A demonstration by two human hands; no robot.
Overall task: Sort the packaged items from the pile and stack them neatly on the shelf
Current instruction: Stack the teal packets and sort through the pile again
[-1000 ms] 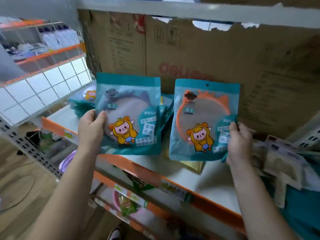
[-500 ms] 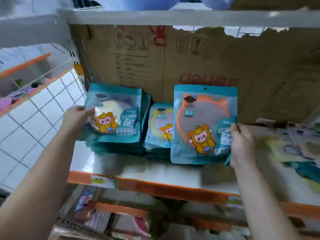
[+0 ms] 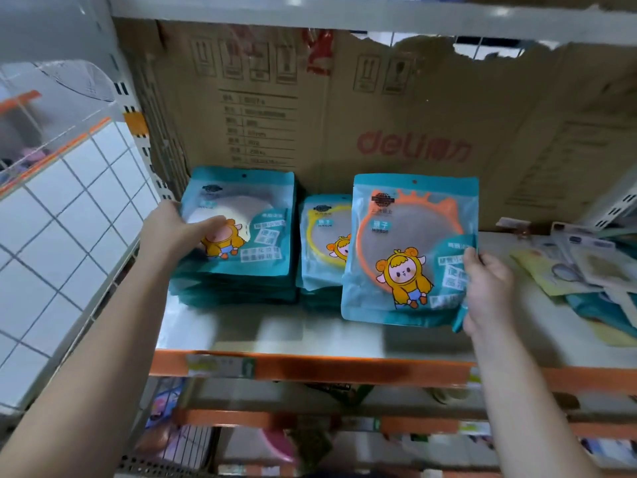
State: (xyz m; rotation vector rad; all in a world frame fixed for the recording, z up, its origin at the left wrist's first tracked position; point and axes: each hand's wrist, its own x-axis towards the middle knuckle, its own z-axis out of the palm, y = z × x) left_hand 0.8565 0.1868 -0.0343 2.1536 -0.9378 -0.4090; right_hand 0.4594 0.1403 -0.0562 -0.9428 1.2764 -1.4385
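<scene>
Having carried its white-mirror packet (image 3: 238, 222) onto the left stack (image 3: 234, 288), the left hand (image 3: 179, 232) rests closed on it while the right hand (image 3: 489, 288) pinches the orange-mirror packet (image 3: 406, 250), unplaced.

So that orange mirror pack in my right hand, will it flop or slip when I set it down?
The orange mirror pack stays flat though the right hand pinches only one edge, so probably stiff. Its glossy film looks slippery, so it may slide off a stack. A mirror is likely fragile; set it down gently.
</scene>
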